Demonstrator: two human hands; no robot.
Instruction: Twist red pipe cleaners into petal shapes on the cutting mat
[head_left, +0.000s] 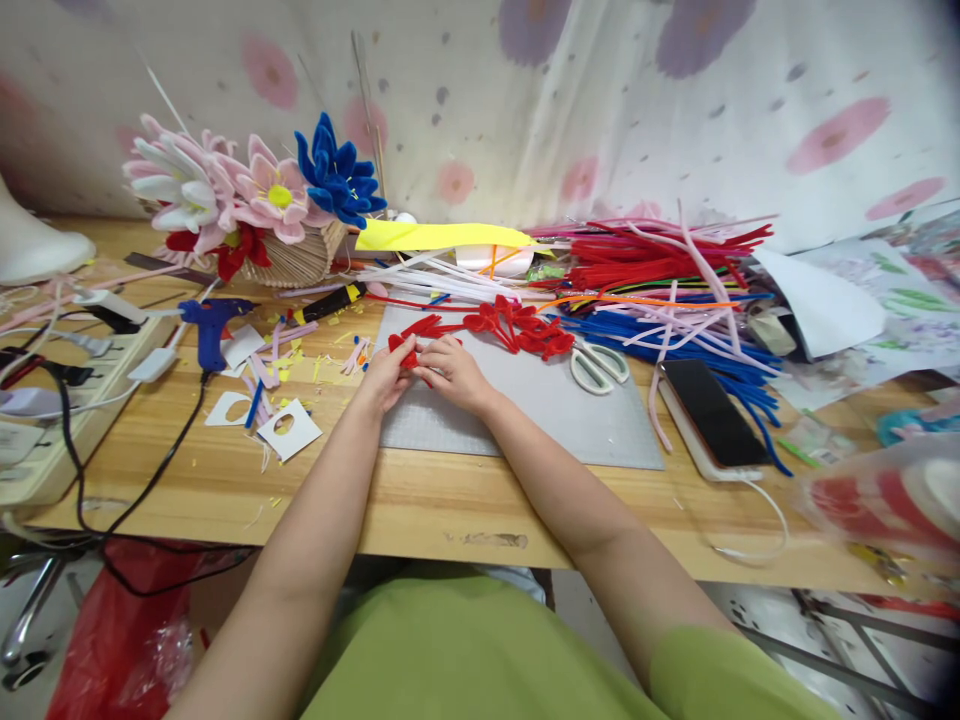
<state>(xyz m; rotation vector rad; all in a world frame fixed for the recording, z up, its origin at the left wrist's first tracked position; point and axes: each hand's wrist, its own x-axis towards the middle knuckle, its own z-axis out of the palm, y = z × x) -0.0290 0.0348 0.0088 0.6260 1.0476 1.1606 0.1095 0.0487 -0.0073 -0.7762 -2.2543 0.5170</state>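
My left hand [388,375] and my right hand [452,372] meet over the left part of a grey cutting mat [517,425]. Between their fingertips they both pinch a small red fuzzy pipe-cleaner petal [403,350]. Just beyond my fingers lie red pipe-cleaner pieces [427,326], and a bunch of shaped red petals [510,325] rests at the mat's back edge. Scissors with pale handles [594,368] lie to the right of those petals. My fingers partly cover the petal.
A blue glue gun [214,325] and a power strip [82,400] with cables stand left. Fuzzy flowers [277,195] fill a holder behind. Pipe cleaners [660,260] pile up at the back right. A phone [712,410], a blurred cup [892,500] and white card squares [291,430] also lie around.
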